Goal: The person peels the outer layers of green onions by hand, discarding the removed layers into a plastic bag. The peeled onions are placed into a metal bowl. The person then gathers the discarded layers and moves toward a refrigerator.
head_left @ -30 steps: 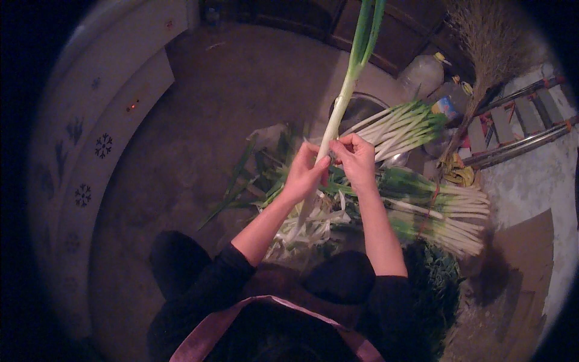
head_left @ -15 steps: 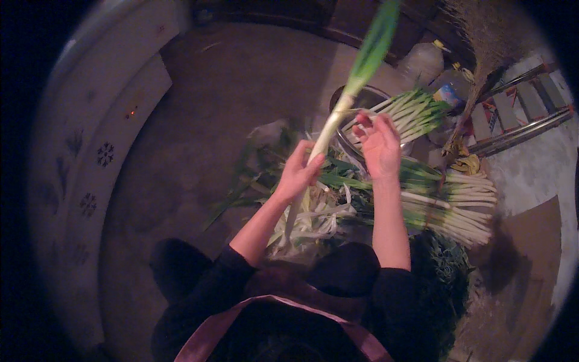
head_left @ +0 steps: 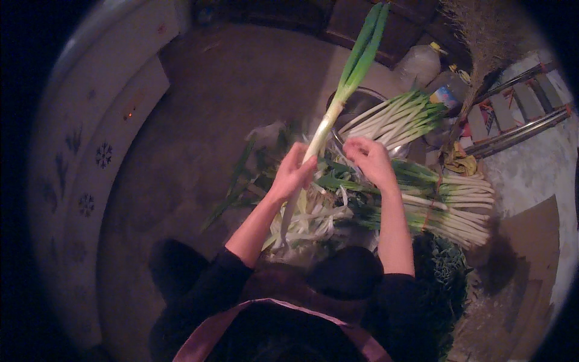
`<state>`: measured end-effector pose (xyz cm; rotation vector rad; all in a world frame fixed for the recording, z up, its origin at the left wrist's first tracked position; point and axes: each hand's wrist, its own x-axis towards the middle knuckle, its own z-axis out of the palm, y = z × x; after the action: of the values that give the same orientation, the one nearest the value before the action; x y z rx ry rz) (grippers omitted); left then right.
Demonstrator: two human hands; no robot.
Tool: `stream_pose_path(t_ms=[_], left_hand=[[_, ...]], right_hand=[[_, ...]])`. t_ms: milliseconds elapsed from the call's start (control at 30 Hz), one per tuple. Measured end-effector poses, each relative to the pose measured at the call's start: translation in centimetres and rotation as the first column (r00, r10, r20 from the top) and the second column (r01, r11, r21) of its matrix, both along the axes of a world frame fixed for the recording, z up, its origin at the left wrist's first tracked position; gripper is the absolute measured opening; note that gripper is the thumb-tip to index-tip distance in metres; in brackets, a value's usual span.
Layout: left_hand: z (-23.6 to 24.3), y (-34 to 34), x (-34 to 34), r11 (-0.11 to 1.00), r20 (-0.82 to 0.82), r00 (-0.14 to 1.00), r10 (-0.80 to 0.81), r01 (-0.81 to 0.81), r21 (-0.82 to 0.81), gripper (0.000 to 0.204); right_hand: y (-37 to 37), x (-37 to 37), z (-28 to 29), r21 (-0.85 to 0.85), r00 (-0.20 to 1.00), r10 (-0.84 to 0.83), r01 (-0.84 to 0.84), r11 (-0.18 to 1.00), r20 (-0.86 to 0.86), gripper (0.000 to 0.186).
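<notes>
A long green onion (head_left: pixel 329 120), white at the stem and green at the top, slants up and away from my left hand (head_left: pixel 294 172), whose fingers are wrapped round its lower stem. Below that hand a narrow pale strip (head_left: pixel 289 217) hangs down; what it is I cannot make out. My right hand (head_left: pixel 373 161) is to the right of the stem, apart from it, fingers curled inward; whether something thin is in them is hidden. Behind it, a metal basin (head_left: pixel 368 92) bears a pile of cleaned green onions (head_left: pixel 395 120). Peeled leaves and skins (head_left: pixel 316 220) lie beneath my hands.
Tied bundles of green onions (head_left: pixel 461 205) lie to the right, near dark leafy greens (head_left: pixel 446 268). Farther off are a clear plastic jug (head_left: pixel 420 65), a twig broom (head_left: pixel 476 72) and a metal rack (head_left: pixel 518 108). A white appliance (head_left: pixel 102 120) curves along the left.
My right hand has moved down and slightly left, away from the upper stem, and its fingers have curled in. The green onion has shifted slightly left and lower in my left hand.
</notes>
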<state>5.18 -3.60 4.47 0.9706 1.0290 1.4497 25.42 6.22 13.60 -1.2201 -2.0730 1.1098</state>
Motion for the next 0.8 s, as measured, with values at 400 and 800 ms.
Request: stream_pose_path(t_ms=[400, 800], left_hand=[[-0.4, -0.2, 1.3, 0.982, -0.392, 0.902, 0.182, -0.145, 0.124, 0.033], [-0.8, 0.0, 2.0, 0.951, -0.394, 0.869, 0.301, -0.243, 0.190, 0.032]], right_hand=[[1.6, -1.1, 1.8, -0.125, 0.841, -0.073, 0.006, 0.992, -0.537, 0.019], [0.7, -1.8, 1.5, -0.159, 0.746, -0.144, 0.052, 0.986, -0.650, 0.015]])
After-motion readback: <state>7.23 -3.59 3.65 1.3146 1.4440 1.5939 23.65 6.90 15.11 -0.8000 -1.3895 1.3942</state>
